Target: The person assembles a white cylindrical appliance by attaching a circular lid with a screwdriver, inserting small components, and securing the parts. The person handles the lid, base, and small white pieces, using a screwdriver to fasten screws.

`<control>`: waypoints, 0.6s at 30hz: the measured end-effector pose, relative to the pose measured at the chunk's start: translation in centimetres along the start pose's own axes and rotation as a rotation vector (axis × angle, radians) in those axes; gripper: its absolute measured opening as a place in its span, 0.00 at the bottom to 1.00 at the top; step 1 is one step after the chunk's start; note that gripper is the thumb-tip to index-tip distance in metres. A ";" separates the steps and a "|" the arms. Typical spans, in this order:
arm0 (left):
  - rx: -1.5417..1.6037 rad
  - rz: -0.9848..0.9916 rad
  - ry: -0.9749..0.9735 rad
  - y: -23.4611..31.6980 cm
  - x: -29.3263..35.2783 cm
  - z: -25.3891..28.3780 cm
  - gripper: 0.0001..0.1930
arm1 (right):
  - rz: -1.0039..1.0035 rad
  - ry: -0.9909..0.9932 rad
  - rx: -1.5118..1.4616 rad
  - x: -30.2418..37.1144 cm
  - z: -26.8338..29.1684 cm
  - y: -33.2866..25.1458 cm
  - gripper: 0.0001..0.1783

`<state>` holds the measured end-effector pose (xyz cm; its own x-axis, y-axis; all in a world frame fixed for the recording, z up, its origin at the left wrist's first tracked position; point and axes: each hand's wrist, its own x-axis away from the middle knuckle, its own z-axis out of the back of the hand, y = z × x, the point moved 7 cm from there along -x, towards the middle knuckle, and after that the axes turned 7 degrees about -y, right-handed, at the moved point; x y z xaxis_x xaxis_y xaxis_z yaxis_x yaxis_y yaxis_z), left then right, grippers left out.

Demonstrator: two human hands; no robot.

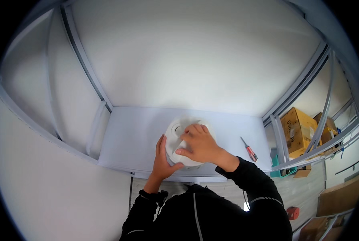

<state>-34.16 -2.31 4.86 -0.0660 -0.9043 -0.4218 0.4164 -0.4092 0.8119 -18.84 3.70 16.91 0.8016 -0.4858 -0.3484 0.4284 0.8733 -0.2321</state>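
A round white appliance [172,141] stands on the white table in front of me. Its top bears a small ring-shaped mark toward the left and a raised ridge across the middle; its exact kind cannot be made out. Against its left and near side my left hand [162,161] is cupped, thumb along the near edge and fingers up the side. From above, my right hand [200,143] grips the ridge on top, fingers curled over the far side and thumb on the near side. The right hand covers much of the appliance's top.
A screwdriver [249,149] with a red and black handle lies on the table [127,136] to the right. Metal frame posts [83,54] border the table on both sides. Beyond the right frame are cardboard boxes [295,132] and a teal crate [275,162].
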 end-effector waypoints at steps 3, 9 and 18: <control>0.010 0.006 -0.008 -0.2 0.1 0.3 0.68 | -0.004 -0.120 0.030 -0.8 -1.6 0.5 0.31; -0.025 -0.010 -0.017 -0.3 0.1 0.5 0.68 | 0.082 -0.069 0.030 -1.5 -1.3 0.6 0.27; 0.013 0.000 -0.013 -0.8 0.2 0.1 0.70 | 0.045 -0.191 -0.038 -2.2 -1.9 0.8 0.23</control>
<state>-34.62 -2.20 4.12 -0.0779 -0.9055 -0.4171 0.4049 -0.4110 0.8167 -21.07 5.45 15.77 0.8859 -0.4270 -0.1812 0.3768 0.8903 -0.2558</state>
